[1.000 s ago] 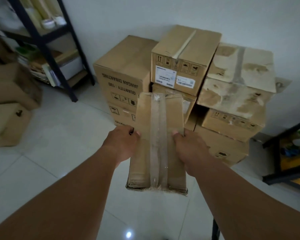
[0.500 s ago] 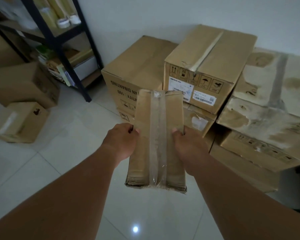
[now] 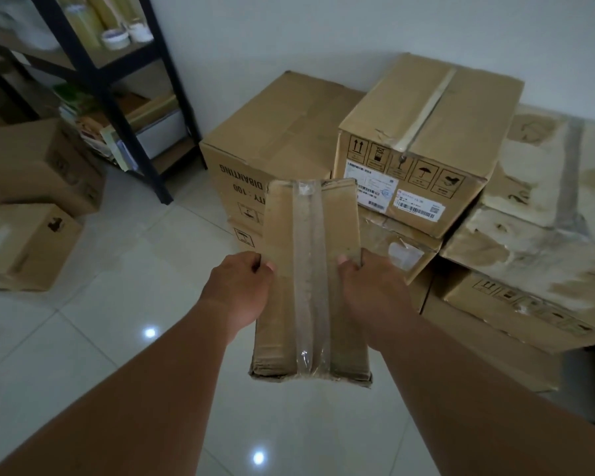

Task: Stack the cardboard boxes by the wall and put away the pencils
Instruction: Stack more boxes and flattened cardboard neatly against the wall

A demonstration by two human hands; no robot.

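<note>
Left hand (image 3: 239, 286): arm outstretched; fingers grasp box (image 3: 311, 280) on its left edge
Right hand (image 3: 371, 290): arm outstretched; grasps its right edge

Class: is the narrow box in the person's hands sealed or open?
Sealed. Clear tape runs the length of the narrow box, holding its flaps shut.

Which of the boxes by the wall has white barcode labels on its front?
The top middle box, with handling symbols printed above the labels. The left box shows only black print; the right box is stained.
</note>
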